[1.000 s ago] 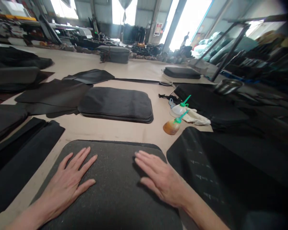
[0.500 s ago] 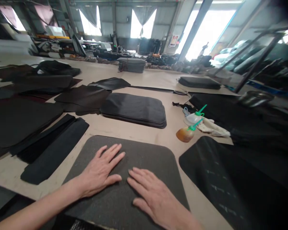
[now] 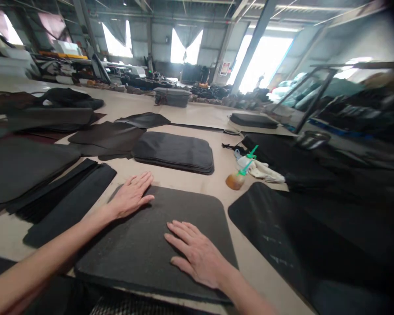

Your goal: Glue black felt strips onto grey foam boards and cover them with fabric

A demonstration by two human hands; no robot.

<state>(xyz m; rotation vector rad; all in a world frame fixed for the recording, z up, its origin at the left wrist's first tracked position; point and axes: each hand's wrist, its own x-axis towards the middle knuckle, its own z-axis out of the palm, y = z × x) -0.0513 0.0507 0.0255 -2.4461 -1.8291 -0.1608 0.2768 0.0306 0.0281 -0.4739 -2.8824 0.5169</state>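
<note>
A dark grey sheet with rounded corners lies flat on the table in front of me, its near edge along the table's front. My left hand is at the sheet's far left corner, fingers stretched out and reaching past the far edge. On the right half of the sheet rests my right hand, palm down with fingers spread. Neither hand grips anything. Beyond the sheet sits a stack of dark rounded panels.
Long black strips and dark sheets lie at left. On the right are an amber squeeze bottle with a green nozzle, a pale glove and a large black piece with chalk marks. A bundled grey stack stands farther back.
My left hand has moved away from me and left, from the sheet's upper middle to its far left corner. My right hand stays on the sheet. The camera view has tilted up and shifted right.
</note>
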